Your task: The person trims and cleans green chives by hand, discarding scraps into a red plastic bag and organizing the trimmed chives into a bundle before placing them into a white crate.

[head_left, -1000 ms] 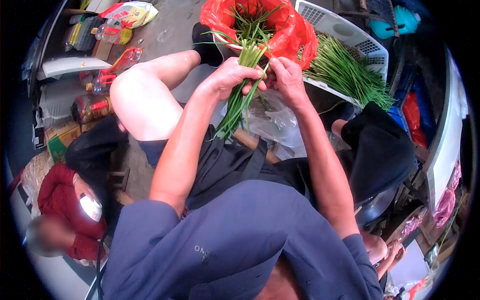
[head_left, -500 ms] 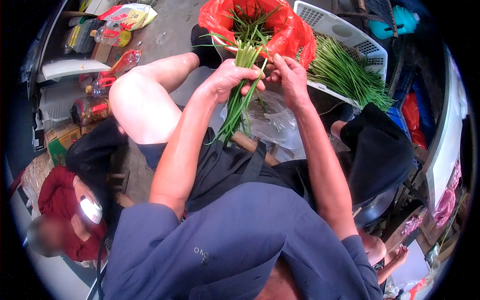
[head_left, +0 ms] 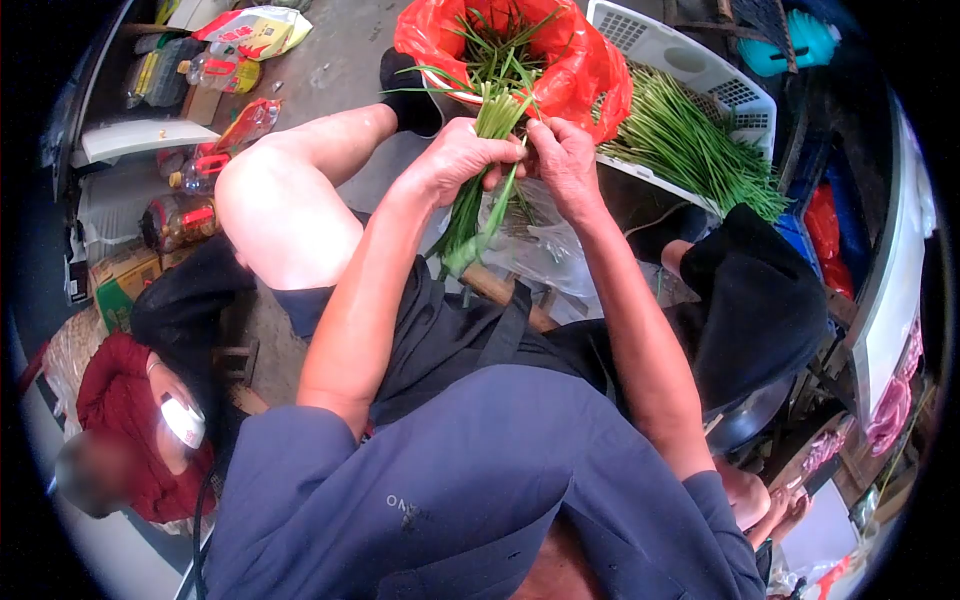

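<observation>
My left hand point(head_left: 465, 158) is wrapped round a bunch of long green stalks point(head_left: 498, 115), pale ends up and leaves hanging below toward my lap. Close beside it, my right hand point(head_left: 563, 160) is closed, its thumb and forefinger pinched at the bunch's right side; what they grip is too small to make out. Just beyond the hands stands a container lined with a red plastic bag point(head_left: 590, 65), with loose green leaves point(head_left: 500, 45) inside. To its right, a white plastic crate point(head_left: 690, 58) holds many more green stalks point(head_left: 690, 135).
Clear plastic film point(head_left: 560, 255) and a wooden bar point(head_left: 505, 292) lie below my hands. Bottles point(head_left: 225, 70) and a cardboard box point(head_left: 125, 280) are at the left. A person in red point(head_left: 130, 380) sits at lower left; another person's hands point(head_left: 790, 505) show at lower right.
My right hand has moved left and down to the bunch, its fingers now meeting the left hand's. The hanging leaves have shifted. The other person's hands at lower right have moved slightly.
</observation>
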### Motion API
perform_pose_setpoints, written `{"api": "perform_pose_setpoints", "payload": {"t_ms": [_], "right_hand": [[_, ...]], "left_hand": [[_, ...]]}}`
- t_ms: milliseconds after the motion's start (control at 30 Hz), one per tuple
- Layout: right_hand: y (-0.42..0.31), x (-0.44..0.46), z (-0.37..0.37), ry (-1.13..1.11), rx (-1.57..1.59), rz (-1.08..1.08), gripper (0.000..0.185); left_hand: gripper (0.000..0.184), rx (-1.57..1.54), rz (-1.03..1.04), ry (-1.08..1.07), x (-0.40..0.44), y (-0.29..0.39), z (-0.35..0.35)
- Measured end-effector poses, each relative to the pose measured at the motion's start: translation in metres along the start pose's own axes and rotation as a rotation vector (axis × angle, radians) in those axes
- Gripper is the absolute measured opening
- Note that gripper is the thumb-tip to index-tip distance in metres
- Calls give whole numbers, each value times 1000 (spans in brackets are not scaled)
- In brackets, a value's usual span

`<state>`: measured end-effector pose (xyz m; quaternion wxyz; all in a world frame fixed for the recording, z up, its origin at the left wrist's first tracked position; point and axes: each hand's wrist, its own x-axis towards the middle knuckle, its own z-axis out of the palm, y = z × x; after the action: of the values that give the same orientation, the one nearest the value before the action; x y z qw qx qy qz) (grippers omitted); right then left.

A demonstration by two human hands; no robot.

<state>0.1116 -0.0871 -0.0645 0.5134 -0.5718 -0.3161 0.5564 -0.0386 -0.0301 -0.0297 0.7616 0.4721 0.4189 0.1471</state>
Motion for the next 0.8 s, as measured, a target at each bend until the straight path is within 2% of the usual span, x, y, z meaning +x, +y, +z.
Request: {"api": "perform_pose_setpoints", "payload": {"t_ms": [100,167,333,633,700,733,800], "right_hand": [[7,6,-5,52,-66,27,26],[4,5,-6,107,152,42,27],[6,8,-9,133,159,53,26],[9,2,6,-16,63,-11,26],[15,5,5,22,-148,-109,28],[17,5,4,22,-147,-108,28],[20,5,-1,123,-455,-261,31]], "left_hand": [[15,-66,-37,18,-2,3,0],[16,-72,-39,16,-1,2,-1],[14,-103,-45,32,0,2,-1],[14,-53,-32,90,3,-2,-2],[13,40,-49,104,3,-3,-2],[13,40,-51,105,2,-2,-2],[13,69,-93,109,0,2,-2]]}}
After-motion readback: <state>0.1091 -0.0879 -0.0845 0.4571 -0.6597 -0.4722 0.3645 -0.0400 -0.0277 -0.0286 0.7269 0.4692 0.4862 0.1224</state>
